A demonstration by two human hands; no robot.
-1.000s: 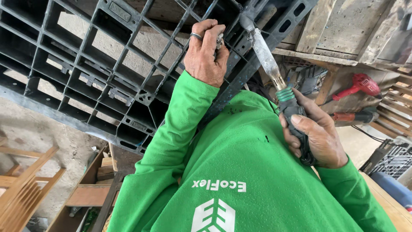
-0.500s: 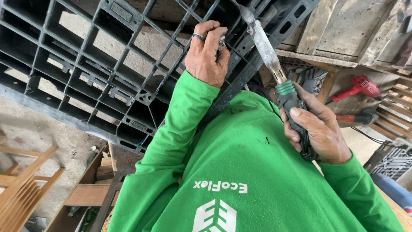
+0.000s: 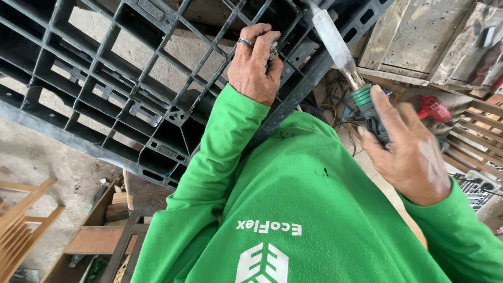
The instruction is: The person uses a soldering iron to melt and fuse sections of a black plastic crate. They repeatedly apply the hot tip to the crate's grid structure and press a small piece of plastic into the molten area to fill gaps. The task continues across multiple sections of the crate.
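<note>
My left hand (image 3: 255, 63), with a ring on one finger, is raised to a black plastic grid pallet (image 3: 131, 89) and pinches a small grey piece (image 3: 273, 51) against one of its ribs. My right hand (image 3: 411, 157) grips the black handle of a hot-air tool (image 3: 348, 68) with a green collar and a long metal barrel. The barrel points up at the pallet's edge, just right of my left hand, and its tip runs out of view at the top. Both arms are in green sleeves, and my green shirt (image 3: 309, 209) fills the lower middle.
A red power tool (image 3: 434, 109) lies on wooden slats (image 3: 474, 131) at the right. Weathered wooden boards (image 3: 414, 36) lean at the top right. A wooden frame (image 3: 23, 220) and a wooden box (image 3: 94, 241) stand on the concrete floor at the lower left.
My right hand has shifted slightly right and up with the hot-air tool, and is now blurred. My left hand stays at the same rib of the pallet.
</note>
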